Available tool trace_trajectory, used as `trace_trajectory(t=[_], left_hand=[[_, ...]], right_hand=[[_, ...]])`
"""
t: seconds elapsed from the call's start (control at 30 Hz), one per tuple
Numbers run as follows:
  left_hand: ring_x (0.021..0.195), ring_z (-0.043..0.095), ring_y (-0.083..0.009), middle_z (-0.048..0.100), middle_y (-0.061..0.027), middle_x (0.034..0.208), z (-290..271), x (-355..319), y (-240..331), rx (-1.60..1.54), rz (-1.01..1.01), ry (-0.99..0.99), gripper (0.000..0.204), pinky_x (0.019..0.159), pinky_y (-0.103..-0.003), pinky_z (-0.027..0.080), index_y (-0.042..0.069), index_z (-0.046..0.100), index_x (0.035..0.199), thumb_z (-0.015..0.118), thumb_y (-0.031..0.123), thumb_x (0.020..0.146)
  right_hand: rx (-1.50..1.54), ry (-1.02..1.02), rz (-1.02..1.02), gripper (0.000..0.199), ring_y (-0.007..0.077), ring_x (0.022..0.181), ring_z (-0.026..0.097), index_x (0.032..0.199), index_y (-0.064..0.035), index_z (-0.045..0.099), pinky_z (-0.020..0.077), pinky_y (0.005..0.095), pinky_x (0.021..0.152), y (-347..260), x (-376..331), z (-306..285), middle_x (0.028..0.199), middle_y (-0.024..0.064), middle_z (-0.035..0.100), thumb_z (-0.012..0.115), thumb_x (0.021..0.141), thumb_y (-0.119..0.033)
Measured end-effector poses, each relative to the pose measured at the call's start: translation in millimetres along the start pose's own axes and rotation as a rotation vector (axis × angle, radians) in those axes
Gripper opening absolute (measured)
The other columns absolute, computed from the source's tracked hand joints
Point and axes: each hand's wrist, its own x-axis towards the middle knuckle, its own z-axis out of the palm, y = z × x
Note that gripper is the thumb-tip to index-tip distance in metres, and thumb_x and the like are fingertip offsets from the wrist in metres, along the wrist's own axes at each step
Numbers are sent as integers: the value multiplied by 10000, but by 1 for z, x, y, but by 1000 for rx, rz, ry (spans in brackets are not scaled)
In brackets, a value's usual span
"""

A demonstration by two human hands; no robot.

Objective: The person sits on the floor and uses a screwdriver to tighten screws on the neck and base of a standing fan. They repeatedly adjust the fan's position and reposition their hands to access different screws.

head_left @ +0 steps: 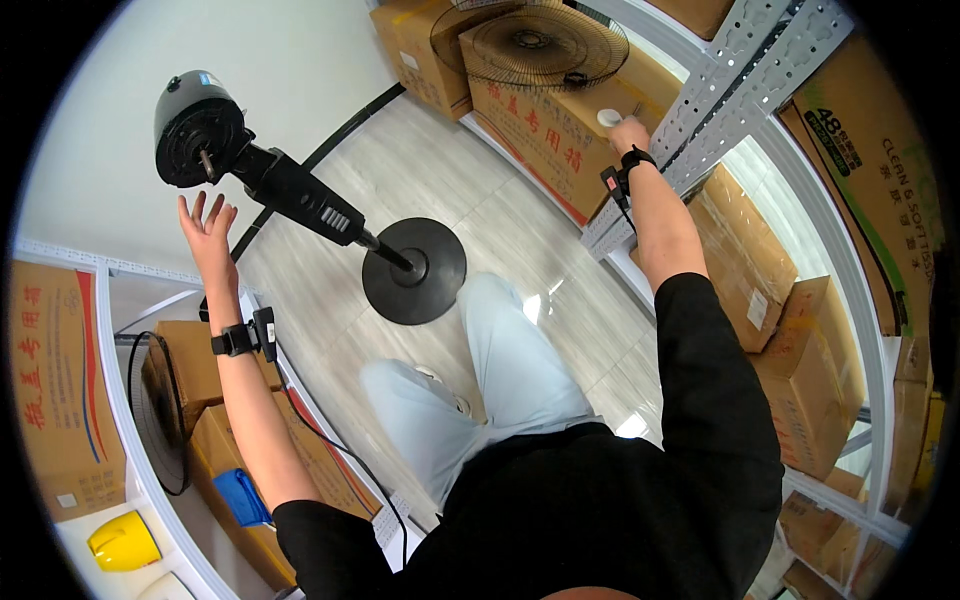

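Note:
A black pedestal fan without blades or grille stands on the floor, its motor head [197,128] at upper left and its round base [414,270] in the middle. My left hand [209,229] is raised with fingers spread just below the motor head, not touching it. My right hand [628,134] reaches to the top of a cardboard box [560,130] at a small white round part [608,117]; whether the fingers grip it I cannot tell. A black wire fan grille [540,45] lies on that box.
Grey metal shelving [735,75] with cardboard boxes [800,370] runs along the right. Left shelves hold boxes [60,390], another fan grille [155,415], a blue object [240,497] and a yellow cup [122,542]. Pale wood floor [520,260] lies between them.

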Motion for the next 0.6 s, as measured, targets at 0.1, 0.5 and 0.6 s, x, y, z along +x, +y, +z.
trace_trajectory(t=[0.1,0.5,0.6], left_hand=[[1261,434,-338,275,-224,1445,-2,-4,-4,-29,-36,6,842,967,-409,473,40,64,1462,614,9,825],[1248,448,-341,300,-222,1423,14,3,-14,-90,-51,7,863,954,-426,479,37,55,1461,606,-7,798],[1246,449,-349,301,-226,1420,17,-2,-14,-55,-54,30,849,944,-431,486,35,54,1461,587,-2,802]], right_hand=[[-53,56,-60,287,348,958,643,978,17,640,515,416,822,-8,-2,-10,1007,233,655,582,788,-191],[267,-122,-56,701,369,1044,570,1287,72,434,541,436,775,-80,10,-21,1289,244,484,604,867,-463],[1369,-434,389,796,393,1106,530,1378,86,289,579,381,803,-112,11,-7,1405,242,342,612,877,-441]])
